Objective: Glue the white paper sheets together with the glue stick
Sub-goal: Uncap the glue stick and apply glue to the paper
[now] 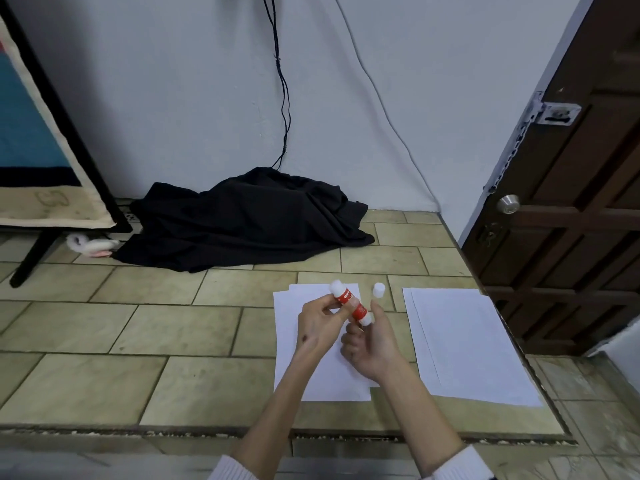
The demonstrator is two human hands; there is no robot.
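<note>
Both hands hold a red and white glue stick (350,304) above white paper sheets (313,375) lying on the tiled floor. My left hand (320,323) pinches its upper red part, where the white glue tip sticks out. My right hand (370,341) grips its white lower end with curled fingers. The white cap (378,290) stands upright on the floor just beyond the hands. A second stack of white paper sheets (467,344) lies to the right, apart from the first.
A heap of black cloth (249,220) lies against the wall ahead. A dark wooden door (571,202) stands at the right. A black-framed board (45,133) leans at the left. A step edge (207,431) runs across the floor close to me.
</note>
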